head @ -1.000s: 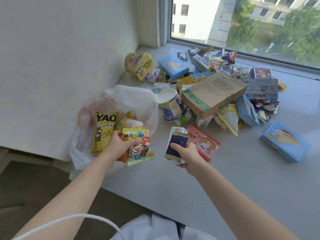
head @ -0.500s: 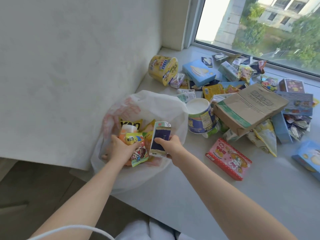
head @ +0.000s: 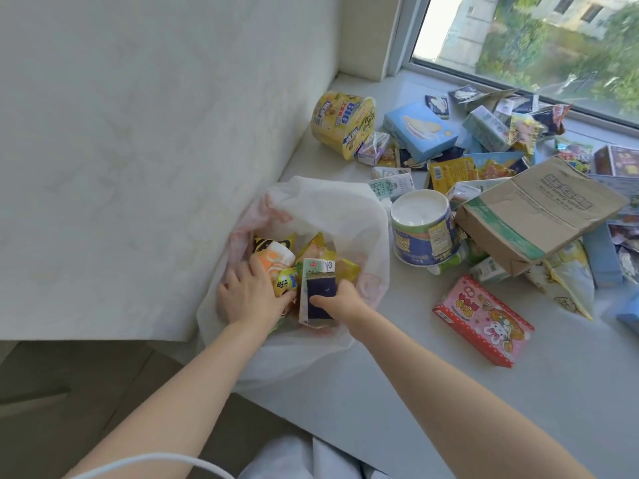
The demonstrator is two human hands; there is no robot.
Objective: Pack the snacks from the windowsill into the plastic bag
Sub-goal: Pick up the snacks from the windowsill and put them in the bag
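In the bag (head: pixel 345 209) a carton (head: pixel 320 293) is gripped by the right hand (head: pixel 340 302), a packet (head: pixel 286 282) by the left hand (head: pixel 247 295); a tub (head: pixel 340 124) is marked "BIG".

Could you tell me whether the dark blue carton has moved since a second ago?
Yes. The dark blue carton, held by the right hand, went left, away from the pink snack box, into the plastic bag's mouth.

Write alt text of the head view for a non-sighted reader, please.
A person's right hand holds a dark blue carton in a white plastic bag, while the left hand grips a yellow snack packet. More snacks litter the windowsill.
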